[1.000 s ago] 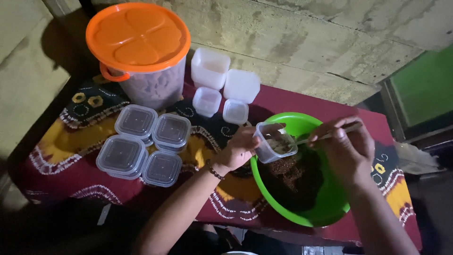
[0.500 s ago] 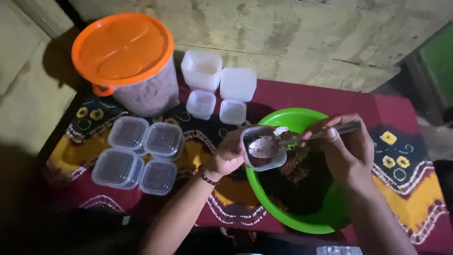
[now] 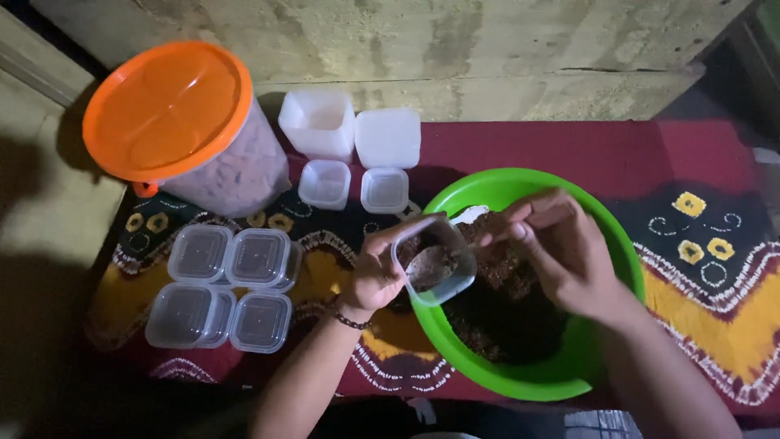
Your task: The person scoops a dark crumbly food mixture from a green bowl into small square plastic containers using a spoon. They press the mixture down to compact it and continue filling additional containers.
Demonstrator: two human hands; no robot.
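At the right half of the table, over the green bowl:
Left hand (image 3: pixel 378 272): fingers closed around a small clear container (image 3: pixel 435 260), holding it tilted over the bowl's left rim; a dark bead bracelet (image 3: pixel 351 322) sat at the wrist.
Small clear container: square, lidless, partly filled with dark brown food, touching the bowl's left rim.
Right hand (image 3: pixel 556 252): fingers pinched shut on a spoon (image 3: pixel 431 262), above the middle of the bowl.
Spoon: metal, its bowl end lay inside the held container; the handle was mostly hidden by the fingers.
Green bowl (image 3: pixel 605 358): round plastic, near the front edge of the table, holding a dark brown crumbly mass (image 3: pixel 504 317).
Table cloth (image 3: pixel 715 325): dark red with yellow and white patterning, covering the table.
Orange-lidded jar (image 3: pixel 166 110): large, clear-walled, at the back left corner, contents pale and indistinct.
Lidded containers (image 3: pixel 219 297): four small clear squares, closed, grouped two by two near the front left corner, touching one another.
Open containers (image 3: pixel 353 185): two small empty squares side by side, between the jar and the bowl.
White tubs (image 3: pixel 349 130): two larger pieces at the back edge, just behind the open pair; the left one open, the right one flat-topped.
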